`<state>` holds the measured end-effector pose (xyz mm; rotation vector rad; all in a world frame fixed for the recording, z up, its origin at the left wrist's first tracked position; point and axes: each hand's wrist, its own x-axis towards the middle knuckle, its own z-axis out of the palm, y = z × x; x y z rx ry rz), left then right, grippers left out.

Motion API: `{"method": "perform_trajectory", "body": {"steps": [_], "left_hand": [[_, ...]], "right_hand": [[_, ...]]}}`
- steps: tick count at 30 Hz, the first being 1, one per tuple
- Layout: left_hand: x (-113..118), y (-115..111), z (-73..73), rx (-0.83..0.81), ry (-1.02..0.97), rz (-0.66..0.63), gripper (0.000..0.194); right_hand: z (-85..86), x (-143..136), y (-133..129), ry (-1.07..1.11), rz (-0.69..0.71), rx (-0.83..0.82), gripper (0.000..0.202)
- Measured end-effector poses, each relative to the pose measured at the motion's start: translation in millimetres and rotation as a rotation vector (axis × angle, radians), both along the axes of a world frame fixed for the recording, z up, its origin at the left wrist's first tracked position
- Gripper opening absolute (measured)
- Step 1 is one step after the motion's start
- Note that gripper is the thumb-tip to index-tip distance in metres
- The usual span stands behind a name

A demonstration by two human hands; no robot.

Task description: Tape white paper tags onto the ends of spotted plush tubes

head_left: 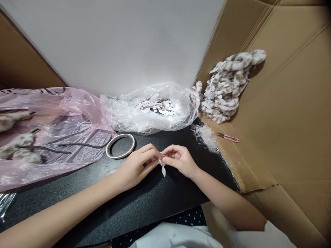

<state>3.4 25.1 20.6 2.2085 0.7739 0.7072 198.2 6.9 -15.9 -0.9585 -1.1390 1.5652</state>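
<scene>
One white tag point(163, 171) is held over the table point(176, 193), its upper end pinched by the closed fingertips of the left hand point(141, 162) and right hand point(182, 160); exact grip hidden. Judged partway: fluffy pieces point(227, 89) with white tags are heaped at right, uncountable; many loose tags point(168, 108), also uncountable, are left in the clear bag point(119, 117). Counted: one pink bag point(77, 103), one tape roll point(133, 143), one pair of snips point(228, 137), one fluff clump point(207, 137).
</scene>
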Motion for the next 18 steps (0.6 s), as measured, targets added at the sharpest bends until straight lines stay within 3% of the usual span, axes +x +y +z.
{"method": "perform_trajectory", "body": {"steps": [3, 7, 11, 18], "left_hand": [[2, -3, -4.2, -0.042, -0.067, 0.076, 0.012], [5, -4, -8.8, -0.325, -0.228, 0.227, 0.013], [4, -2, -4.7, -0.567, -0.319, 0.201, 0.018], [1, -4, 2.4, -0.384, -0.238, 0.253, 0.011]], "right_hand": [[0.0, -1, -2, -0.052, -0.022, 0.134, 0.025], [-3.0, -4, -3, 0.01, -0.073, 0.179, 0.026], [-5.5, -6, 0, 0.066, -0.12, 0.131, 0.026], [-6.3, -6, 1, 0.092, -0.095, 0.057, 0.025]]}}
